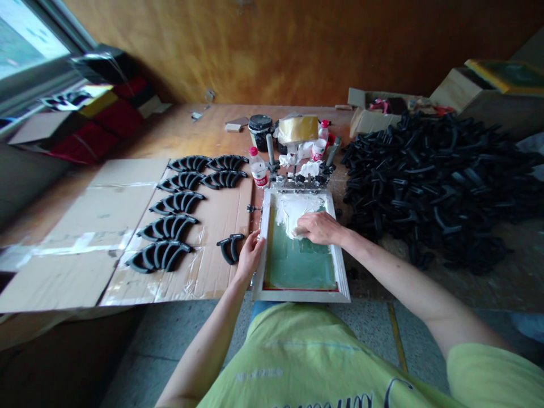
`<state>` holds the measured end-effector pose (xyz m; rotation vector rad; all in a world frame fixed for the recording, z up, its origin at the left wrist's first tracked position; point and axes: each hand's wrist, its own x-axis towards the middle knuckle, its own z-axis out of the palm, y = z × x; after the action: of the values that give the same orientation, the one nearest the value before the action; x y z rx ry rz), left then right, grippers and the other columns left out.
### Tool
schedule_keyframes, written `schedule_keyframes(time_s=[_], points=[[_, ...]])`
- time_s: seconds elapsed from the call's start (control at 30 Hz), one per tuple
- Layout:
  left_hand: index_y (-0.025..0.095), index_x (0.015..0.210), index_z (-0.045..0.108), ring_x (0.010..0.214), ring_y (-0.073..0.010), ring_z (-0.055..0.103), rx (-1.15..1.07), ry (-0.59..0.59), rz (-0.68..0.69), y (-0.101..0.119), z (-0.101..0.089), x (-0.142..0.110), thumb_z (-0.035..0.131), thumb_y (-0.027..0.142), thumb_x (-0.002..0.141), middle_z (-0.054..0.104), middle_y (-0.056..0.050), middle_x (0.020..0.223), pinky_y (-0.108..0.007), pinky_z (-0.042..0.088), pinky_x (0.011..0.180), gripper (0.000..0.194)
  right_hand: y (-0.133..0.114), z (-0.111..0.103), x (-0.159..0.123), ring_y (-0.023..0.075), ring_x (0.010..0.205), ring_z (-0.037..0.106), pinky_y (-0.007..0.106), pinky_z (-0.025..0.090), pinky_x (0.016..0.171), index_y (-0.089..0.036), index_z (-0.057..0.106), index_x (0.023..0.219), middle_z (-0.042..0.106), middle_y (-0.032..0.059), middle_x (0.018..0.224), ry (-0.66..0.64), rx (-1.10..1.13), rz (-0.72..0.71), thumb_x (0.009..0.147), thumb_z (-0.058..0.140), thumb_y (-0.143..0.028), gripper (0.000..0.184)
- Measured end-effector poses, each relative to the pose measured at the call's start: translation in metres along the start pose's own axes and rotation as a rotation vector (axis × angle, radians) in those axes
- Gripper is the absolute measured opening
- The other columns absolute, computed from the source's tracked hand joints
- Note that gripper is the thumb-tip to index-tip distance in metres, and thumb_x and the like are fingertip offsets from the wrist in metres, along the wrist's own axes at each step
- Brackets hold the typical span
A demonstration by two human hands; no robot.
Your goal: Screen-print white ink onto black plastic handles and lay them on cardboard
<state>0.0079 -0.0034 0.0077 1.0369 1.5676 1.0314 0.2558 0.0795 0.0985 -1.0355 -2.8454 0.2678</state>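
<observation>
A framed screen [293,266] lies at six o'clock on the table [182,127]. The left hand [250,255] touches its edge at nine — I cannot tell its grip — and the right hand [321,228] pinches a scraper [300,231] in white paste [297,207] toward twelve.

Looking down from the head

One camera sits on the person's head. It looks forward and down. The green shirt [293,354] is closest, at the bottom. The hands [319,228] are near, in the middle. The brown wall [297,56] is farthest, at the top. It reaches from the window [29,37] on the left to the black pile [425,175] on the right.
</observation>
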Motion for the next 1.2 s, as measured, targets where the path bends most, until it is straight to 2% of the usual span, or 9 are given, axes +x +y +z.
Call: schedule_keyframes(time_s=[0.1, 0.23, 0.33, 0.57, 0.7, 0.8, 0.9, 1.03, 1.2], points=[[0.016, 0.131, 0.057, 0.080, -0.0173, 0.062, -0.009, 0.006, 0.000, 0.002, 0.000, -0.001, 0.061, 0.054, 0.082, 0.069, -0.006, 0.089, -0.026, 0.046, 0.069, 0.062, 0.001, 0.009, 0.002, 0.0217, 0.088, 0.057, 0.030, 0.039, 0.072, -0.017, 0.063, 0.086, 0.066, 0.0078, 0.090, 0.125, -0.029, 0.115, 0.085, 0.054, -0.012, 0.010], [0.017, 0.130, 0.057, 0.075, -0.0169, 0.062, -0.028, 0.029, -0.025, 0.006, 0.002, -0.005, 0.062, 0.057, 0.080, 0.070, -0.005, 0.087, -0.026, 0.046, 0.065, 0.065, -0.009, 0.027, -0.011, 0.0233, 0.091, 0.056, 0.032, 0.042, 0.078, -0.013, 0.066, 0.088, 0.065, 0.0114, 0.091, 0.153, -0.062, 0.030, 0.085, 0.053, -0.008, 0.014], [0.016, 0.130, 0.058, 0.071, -0.0163, 0.062, -0.030, 0.034, -0.040, 0.012, 0.002, -0.007, 0.063, 0.058, 0.079, 0.070, -0.005, 0.084, -0.025, 0.045, 0.063, 0.066, -0.004, 0.023, -0.007, 0.0215, 0.089, 0.059, 0.031, 0.044, 0.078, -0.016, 0.067, 0.094, 0.067, 0.0081, 0.092, 0.182, 0.011, 0.046, 0.087, 0.060, -0.018, 0.010], [0.022, 0.129, 0.060, 0.064, -0.0136, 0.060, -0.194, -0.058, -0.049, 0.053, -0.017, -0.010, 0.059, 0.062, 0.081, 0.069, -0.002, 0.082, -0.022, 0.042, 0.052, 0.063, 0.061, -0.027, 0.049, 0.0221, 0.088, 0.066, 0.032, 0.049, 0.078, -0.028, 0.052, 0.138, 0.072, 0.0055, 0.103, 0.331, 0.057, 0.442, 0.081, 0.072, -0.029, 0.061], [0.019, 0.110, 0.068, 0.059, -0.0128, 0.060, -0.366, -0.070, 0.004, 0.099, -0.018, 0.003, 0.047, 0.068, 0.085, 0.069, -0.004, 0.081, -0.023, 0.045, 0.051, 0.059, 0.111, -0.039, 0.018, 0.0231, 0.086, 0.066, 0.033, 0.049, 0.078, -0.024, 0.061, 0.125, 0.073, 0.0057, 0.093, 0.514, 0.090, 0.667, 0.089, 0.059, -0.030, 0.037], [0.018, 0.100, 0.066, 0.071, -0.0137, 0.064, -0.491, 0.016, 0.203, 0.136, -0.008, 0.021, 0.052, 0.063, 0.084, 0.069, -0.004, 0.087, -0.024, 0.051, 0.060, 0.049, 0.124, -0.016, -0.017, 0.0223, 0.080, 0.065, 0.032, 0.048, 0.074, -0.019, 0.067, 0.108, 0.072, 0.0071, 0.085, 0.548, 0.170, 0.887, 0.091, 0.052, -0.027, 0.024], [0.017, 0.097, 0.063, 0.069, -0.0127, 0.063, -0.541, 0.031, 0.246, 0.154, 0.005, 0.034, 0.053, 0.060, 0.085, 0.067, -0.004, 0.080, -0.022, 0.050, 0.059, 0.047, 0.101, 0.026, -0.036, 0.0221, 0.083, 0.064, 0.032, 0.048, 0.075, -0.017, 0.067, 0.106, 0.071, 0.0082, 0.090, 0.438, 0.237, 0.761, 0.091, 0.056, -0.032, 0.024], [0.019, 0.106, 0.060, 0.061, -0.0090, 0.059, -0.583, 0.118, 0.129, 0.126, 0.030, 0.024, 0.054, 0.060, 0.085, 0.066, -0.002, 0.078, -0.018, 0.045, 0.054, 0.047, 0.049, 0.064, -0.035, 0.0231, 0.100, 0.059, 0.036, 0.045, 0.088, -0.023, 0.065, 0.115, 0.067, 0.0075, 0.106, 0.280, 0.144, 0.379, 0.084, 0.069, -0.029, 0.032], [0.018, 0.110, 0.060, 0.072, -0.0176, 0.068, -0.437, -0.318, -0.348, 0.063, 0.067, -0.024, 0.060, 0.066, 0.077, 0.071, -0.009, 0.091, -0.025, 0.050, 0.054, 0.058, -0.023, 0.066, -0.025, 0.0229, 0.095, 0.055, 0.035, 0.044, 0.086, -0.020, 0.070, 0.096, 0.063, 0.0082, 0.093, 0.364, 0.064, 0.346, 0.092, 0.059, -0.029, 0.015]])
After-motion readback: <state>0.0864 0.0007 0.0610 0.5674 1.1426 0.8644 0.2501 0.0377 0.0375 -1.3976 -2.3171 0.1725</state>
